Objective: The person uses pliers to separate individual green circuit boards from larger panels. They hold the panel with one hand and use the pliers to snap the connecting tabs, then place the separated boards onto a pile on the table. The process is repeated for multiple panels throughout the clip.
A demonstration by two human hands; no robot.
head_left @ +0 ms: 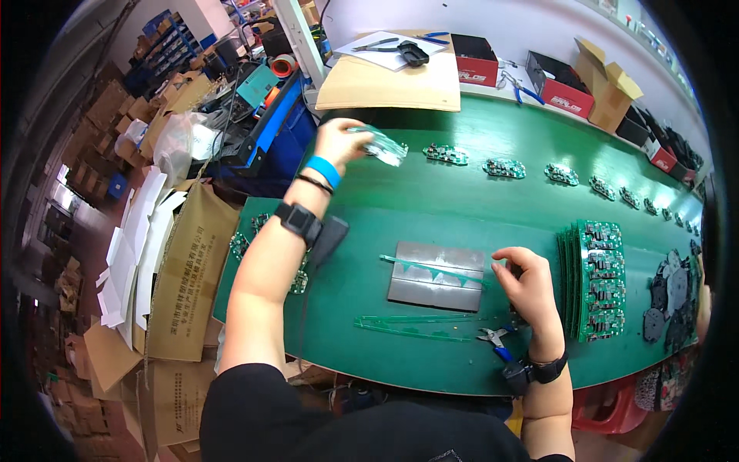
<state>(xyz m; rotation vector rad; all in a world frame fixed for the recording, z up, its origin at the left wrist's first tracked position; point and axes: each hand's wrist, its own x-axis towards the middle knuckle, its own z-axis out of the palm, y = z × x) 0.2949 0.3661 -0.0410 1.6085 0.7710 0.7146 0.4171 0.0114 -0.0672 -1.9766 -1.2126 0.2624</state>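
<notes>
My left hand (340, 143) reaches out over the far left of the table and grips a green circuit board (386, 149), blurred by motion. My right hand (528, 286) hovers at the right edge of a grey metal plate (436, 296). Its fingers are loosely curled, thumb and forefinger slightly apart, and I see nothing between them. A thin green board strip (431, 269) lies across the plate. More cut-off strips (408, 327) rest in front of it. Blue-handled cutters (496, 343) lie just below my right hand.
An upright stack of circuit board panels (604, 281) stands right of my right hand. Single boards (504, 168) form a row along the far side. Black parts (668, 296) lie at the far right. Cardboard (188, 269) leans at the left; small boxes (560, 83) stand at the back.
</notes>
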